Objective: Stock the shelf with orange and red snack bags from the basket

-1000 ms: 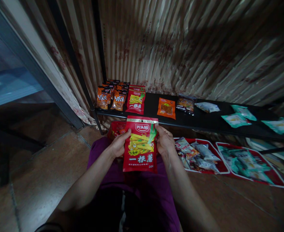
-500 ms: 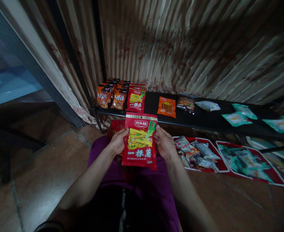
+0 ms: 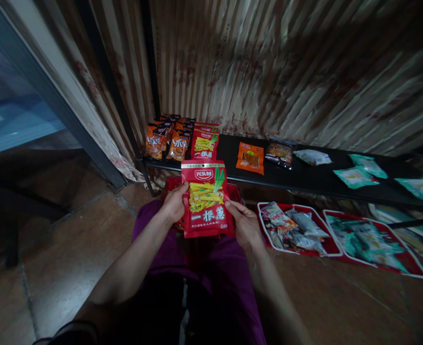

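Note:
A red snack packet [image 3: 206, 201] with yellow sticks and a green stalk printed on it is held upright over my lap. My left hand [image 3: 175, 205] grips its left edge, the thumb on the front. At the lower right edge my right hand [image 3: 244, 221] pinches the packet with thumb and fingers. Beyond its top edge, matching red packets [image 3: 205, 141] stand on a black shelf [image 3: 305, 176], beside several orange-and-black snack bags [image 3: 178, 143]. Under the held packet is a red basket [image 3: 235, 191], mostly hidden by it and my hands.
Along the shelf lie an orange packet [image 3: 250, 158], a dark clear-fronted bag [image 3: 279, 154], a whitish bag [image 3: 312, 157] and several mint-green packets [image 3: 355, 177]. Two red baskets with white rims [image 3: 335, 251] [image 3: 418, 274] hold bags on the floor at right. A metal post [image 3: 114, 91] rises at left.
The held packet has shifted slightly left and up toward the shelf. My right hand has slid from its upper right side down to the lower right edge. My left hand keeps its grip.

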Tool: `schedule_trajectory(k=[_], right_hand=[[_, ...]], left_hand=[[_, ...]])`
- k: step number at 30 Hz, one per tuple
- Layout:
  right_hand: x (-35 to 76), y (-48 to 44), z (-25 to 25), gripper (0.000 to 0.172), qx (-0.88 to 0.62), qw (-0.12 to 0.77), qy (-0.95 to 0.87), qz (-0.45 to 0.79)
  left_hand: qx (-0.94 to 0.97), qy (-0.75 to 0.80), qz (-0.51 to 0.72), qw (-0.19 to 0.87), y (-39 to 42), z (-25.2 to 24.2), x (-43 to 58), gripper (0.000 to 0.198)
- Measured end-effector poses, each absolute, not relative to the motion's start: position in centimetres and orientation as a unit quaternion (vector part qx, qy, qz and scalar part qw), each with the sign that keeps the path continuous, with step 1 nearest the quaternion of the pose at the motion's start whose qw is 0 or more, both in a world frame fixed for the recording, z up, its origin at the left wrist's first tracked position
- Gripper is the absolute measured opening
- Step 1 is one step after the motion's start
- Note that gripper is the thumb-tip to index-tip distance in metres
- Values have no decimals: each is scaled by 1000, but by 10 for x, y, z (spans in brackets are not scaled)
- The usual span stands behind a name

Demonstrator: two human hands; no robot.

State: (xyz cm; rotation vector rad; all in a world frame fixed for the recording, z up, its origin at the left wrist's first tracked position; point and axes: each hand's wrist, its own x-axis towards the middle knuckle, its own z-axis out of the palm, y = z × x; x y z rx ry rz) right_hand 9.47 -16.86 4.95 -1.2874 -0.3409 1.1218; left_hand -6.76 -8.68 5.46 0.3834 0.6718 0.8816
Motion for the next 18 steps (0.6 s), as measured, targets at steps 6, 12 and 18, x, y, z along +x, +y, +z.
schedule_trajectory(k=[6, 12, 18], right_hand=[[99, -163, 44, 33, -557, 691, -111, 447], [103, -160, 41, 32, -566, 699, -126, 418], [103, -159, 41, 32, -560, 691, -131, 438]], left_hand=[[236, 316, 382, 836, -97, 55, -74, 20], [214, 337, 386, 832, -103, 56, -69, 12], [202, 344, 411, 820, -102, 56, -64, 8]])
